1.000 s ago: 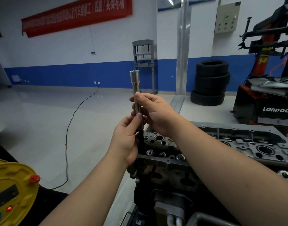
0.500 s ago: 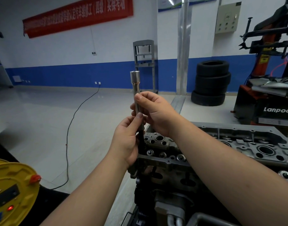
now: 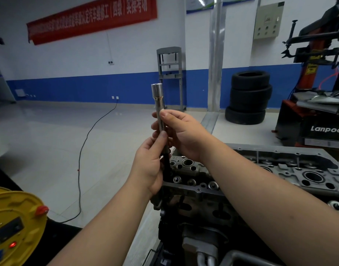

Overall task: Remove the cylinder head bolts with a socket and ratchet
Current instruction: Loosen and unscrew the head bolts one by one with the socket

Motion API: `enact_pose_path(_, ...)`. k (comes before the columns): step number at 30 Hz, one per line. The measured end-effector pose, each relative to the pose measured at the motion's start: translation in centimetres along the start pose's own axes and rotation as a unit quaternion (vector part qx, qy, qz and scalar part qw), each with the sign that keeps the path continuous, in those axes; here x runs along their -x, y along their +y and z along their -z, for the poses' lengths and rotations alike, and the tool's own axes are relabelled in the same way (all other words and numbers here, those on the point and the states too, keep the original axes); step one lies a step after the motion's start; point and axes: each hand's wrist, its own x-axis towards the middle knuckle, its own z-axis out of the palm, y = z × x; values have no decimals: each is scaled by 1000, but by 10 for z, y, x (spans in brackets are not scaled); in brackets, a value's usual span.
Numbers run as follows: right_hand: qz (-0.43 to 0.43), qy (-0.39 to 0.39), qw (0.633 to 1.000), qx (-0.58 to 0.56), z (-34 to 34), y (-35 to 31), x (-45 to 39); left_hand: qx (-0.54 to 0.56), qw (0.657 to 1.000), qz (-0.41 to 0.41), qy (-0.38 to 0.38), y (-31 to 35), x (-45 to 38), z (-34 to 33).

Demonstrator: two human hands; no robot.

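I hold a long silver socket on an extension bar [image 3: 158, 98] upright in front of me, its open end pointing up. My right hand [image 3: 181, 131] pinches the shaft between thumb and fingers. Just below, my left hand [image 3: 149, 166] grips the darker lower part of the tool, which is mostly hidden by my palm. The grey cylinder head [image 3: 291, 169] lies on the engine below and to the right of both hands, with several round openings showing on top. No bolt is clearly visible.
A yellow cable reel [image 3: 13, 227] sits at the lower left, and its black cord [image 3: 84, 150] runs across the floor to the wall. Stacked tyres [image 3: 248, 96] and a red tyre changer [image 3: 318, 112] stand at the right. A grey metal rack [image 3: 169, 73] stands against the wall.
Almost nothing differs. The tool stays upright in both hands, and my right fingers have shifted slightly on the shaft.
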Motion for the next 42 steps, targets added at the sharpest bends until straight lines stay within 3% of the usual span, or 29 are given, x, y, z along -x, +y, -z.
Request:
enact_pose_path(4, -19, -13, 1000, -16, -2, -2, 0, -3, 998, 7, -60, 1, 1, 2)
enact_pose_path(12, 5, 12, 1000, 7, 0, 1, -1, 5, 1000, 1, 15, 1, -1, 1)
enact_pose_path(20, -6, -1, 1000, 12, -2, -2, 0, -7, 997, -5, -71, -1, 0, 1)
enact_pose_path(30, -10, -18, 999, 39, 0, 2, -1, -14, 999, -14, -29, -5, -5, 1)
enact_pose_path(39, -37, 78, 996, 16, 2, 14, -12, -65, 998, -17, 7, -11, -12, -3)
enact_pose_path(42, -71, 151, 977, 135, -1, 12, -14, -77, 997, -5, -2, -7, -11, -5)
